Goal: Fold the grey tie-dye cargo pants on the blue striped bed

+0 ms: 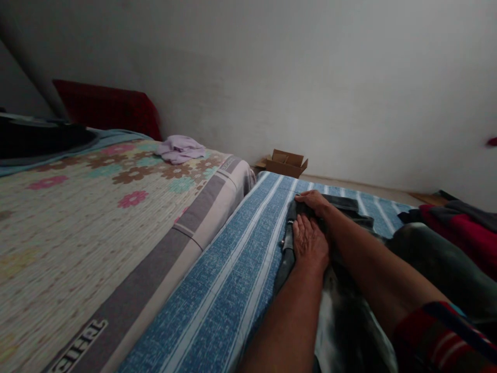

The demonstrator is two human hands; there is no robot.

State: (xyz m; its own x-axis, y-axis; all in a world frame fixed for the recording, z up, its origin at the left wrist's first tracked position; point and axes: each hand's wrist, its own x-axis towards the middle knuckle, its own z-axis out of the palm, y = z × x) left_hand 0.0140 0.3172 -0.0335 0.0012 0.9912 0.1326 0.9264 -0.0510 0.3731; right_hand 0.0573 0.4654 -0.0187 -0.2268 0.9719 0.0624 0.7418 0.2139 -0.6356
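Note:
A pair of dark grey jeans (289, 243) lies on the blue striped bed, its waistband with a metal button along the left edge. My left hand (311, 242) rests flat on the jeans just inside the waistband, fingers stretched out. Farther off, my right hand (314, 201) is at the waistband's far end, its fingers bent over the cloth; the thumb is hidden. Faded pale patches show on the leg below my forearms.
Left of the blue striped sheet (217, 269) is a second bed with a floral cover (97, 223), bearing a crumpled lilac cloth (181, 149). A cardboard box (285, 163) stands by the wall. Dark and red folded clothes (458, 233) lie at the right.

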